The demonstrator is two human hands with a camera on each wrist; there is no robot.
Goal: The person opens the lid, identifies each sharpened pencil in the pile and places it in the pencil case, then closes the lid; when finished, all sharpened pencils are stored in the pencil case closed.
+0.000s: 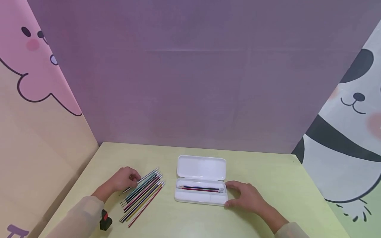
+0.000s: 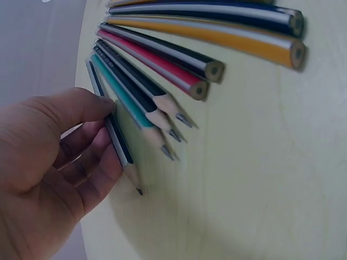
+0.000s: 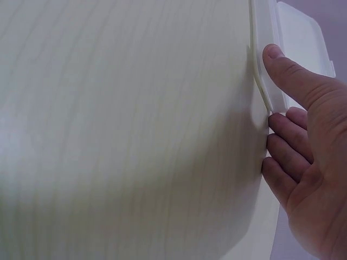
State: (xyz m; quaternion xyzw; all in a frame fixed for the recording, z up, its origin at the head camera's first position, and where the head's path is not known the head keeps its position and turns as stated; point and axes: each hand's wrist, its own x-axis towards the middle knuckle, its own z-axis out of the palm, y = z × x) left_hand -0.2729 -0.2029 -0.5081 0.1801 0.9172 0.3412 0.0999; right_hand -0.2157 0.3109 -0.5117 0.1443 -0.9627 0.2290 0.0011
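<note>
The left hand point(image 1: 125, 180) pinches the outermost pencil point(image 2: 115, 132) of a fanned row of pencils point(image 1: 142, 195) on the left of the table point(image 1: 268, 172); thumb above, fingers point(image 2: 89, 162) curled under it, its sharpened tip just past the fingertips. Just right of the row lies an open white case point(image 1: 201, 195), lid point(image 1: 201, 167) flat behind it, with two pencils point(image 1: 200, 188) in its tray. The right hand point(image 1: 248, 197) rests at the case's right end, thumb point(image 3: 293, 73) and relaxed fingers touching its edge.
</note>
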